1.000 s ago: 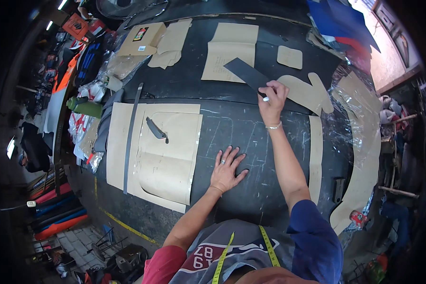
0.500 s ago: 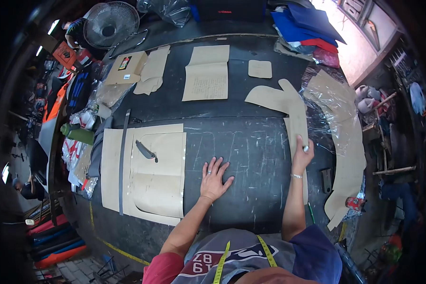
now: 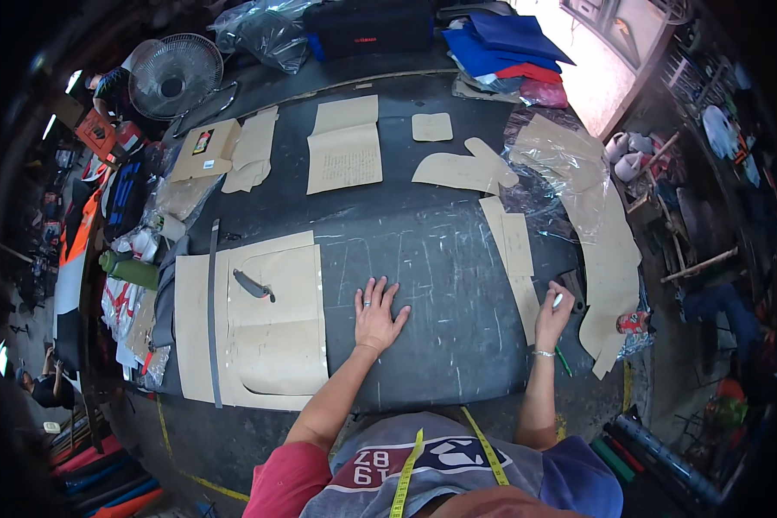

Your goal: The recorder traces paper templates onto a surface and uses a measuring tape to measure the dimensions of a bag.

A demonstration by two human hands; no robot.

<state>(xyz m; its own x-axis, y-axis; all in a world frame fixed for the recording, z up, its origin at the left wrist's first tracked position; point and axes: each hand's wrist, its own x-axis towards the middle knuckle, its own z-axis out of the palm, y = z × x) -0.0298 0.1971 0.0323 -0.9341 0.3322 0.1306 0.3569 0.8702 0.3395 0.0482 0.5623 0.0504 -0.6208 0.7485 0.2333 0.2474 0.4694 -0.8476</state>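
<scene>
- Fingers of the right hand (image 3: 552,321) close round a white stick (image 3: 558,300), perhaps chalk or a marker, toward the right side of the dark tabletop (image 3: 423,363).
- The left hand (image 3: 380,315) lies palm down on the tabletop, fingers spread, gripping nothing.
- Even weight through that palm should give good support; lifting rather than sliding it would likely spare the pale lines around it from smudging.
- Just left of the right hand lies a long paper strip (image 3: 513,293), overlapped by a short paper piece (image 3: 517,246); both look thin, so a sideways nudge could shift them.
- A green pen (image 3: 564,361) lies beside the right wrist, where the forearm could knock it.
- At left, a grey straight strip (image 3: 214,319) crosses a pale board (image 3: 196,319); pressing it at two well-spread points should stop it turning.
</scene>
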